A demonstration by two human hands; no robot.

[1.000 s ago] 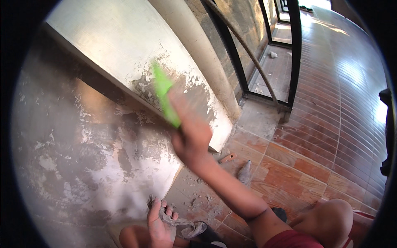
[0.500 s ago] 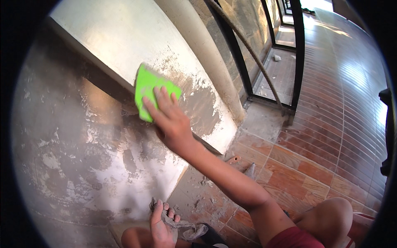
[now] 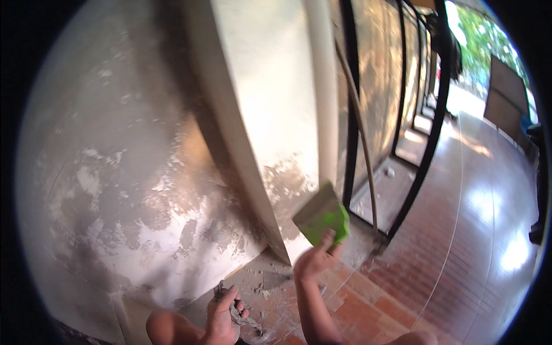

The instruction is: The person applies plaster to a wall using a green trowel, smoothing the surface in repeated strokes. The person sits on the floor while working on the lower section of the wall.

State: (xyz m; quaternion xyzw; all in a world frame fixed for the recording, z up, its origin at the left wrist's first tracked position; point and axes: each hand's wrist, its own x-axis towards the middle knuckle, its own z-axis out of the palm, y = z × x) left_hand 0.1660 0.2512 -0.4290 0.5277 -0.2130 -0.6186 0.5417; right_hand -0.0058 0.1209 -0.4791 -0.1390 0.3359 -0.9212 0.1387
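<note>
My right hand (image 3: 315, 261) is closed on a green plastic putty spreader (image 3: 329, 221), thumb on its near face. Grey putty coats much of that face. The spreader is tilted, held in front of the lower part of a white pillar (image 3: 270, 75); whether it touches is unclear. Rough grey patches (image 3: 284, 178) show on the pillar behind it. Low near the front edge, my left hand (image 3: 221, 319) grips a crumpled grey, plaster-smeared rag (image 3: 236, 313), part of which hangs below the fingers.
A patchy grey and white wall (image 3: 115, 190) fills the left. Crumbs of plaster lie on the dusty floor (image 3: 267, 287) at the pillar's foot. To the right stand a black metal frame (image 3: 422, 178) and a leaning pole (image 3: 363, 135), beside shiny brown tiles (image 3: 454, 230).
My right hand has drawn the spreader off the pillar's face, down and right, turning its putty-coated side into sight. The view has swung, so the pillar looks more upright. The left hand still holds the rag.
</note>
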